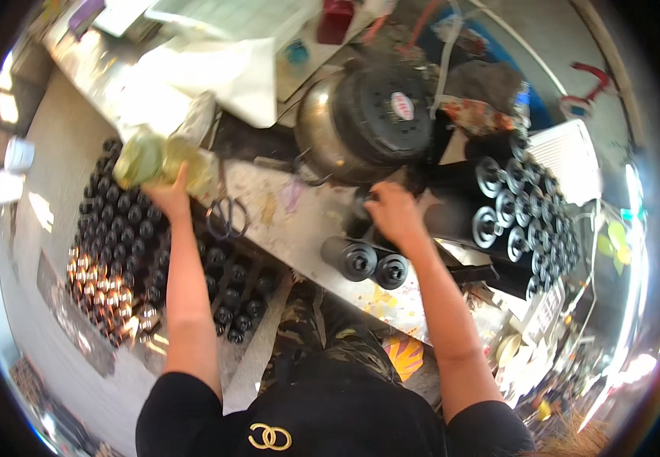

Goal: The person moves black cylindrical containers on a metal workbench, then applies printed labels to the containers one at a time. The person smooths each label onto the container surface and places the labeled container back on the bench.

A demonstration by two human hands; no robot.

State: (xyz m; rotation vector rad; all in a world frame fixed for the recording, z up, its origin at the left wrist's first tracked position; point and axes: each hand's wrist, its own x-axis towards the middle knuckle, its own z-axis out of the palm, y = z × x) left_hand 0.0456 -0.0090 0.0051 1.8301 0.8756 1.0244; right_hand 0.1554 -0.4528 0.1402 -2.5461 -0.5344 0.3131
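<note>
I see my left hand (pixel 168 194) reaching far out to the left. Its fingers are wrapped around a crinkly clear bag (pixel 164 158) with a green and yellow look. The bag is up in the air, above a big bunch of black tubes (pixel 128 228) that stand close together on the left. Some of those tubes look shiny and gold at the near end.

My right hand (pixel 392 213) is out in the middle, over the dirty, paint-spotted surface (pixel 299 221). Its fingers curl down at the edge of the surface, next to a big round black and silver machine part (pixel 368 122). I cannot tell if it is holding something or only touching.

Two short black rollers (pixel 368 263) lie side by side on the surface, just near of my right hand. More rollers with silver ends (pixel 520 213) are stacked up on the right. A pair of scissors (pixel 227 217) lies on the surface beside my left arm.
</note>
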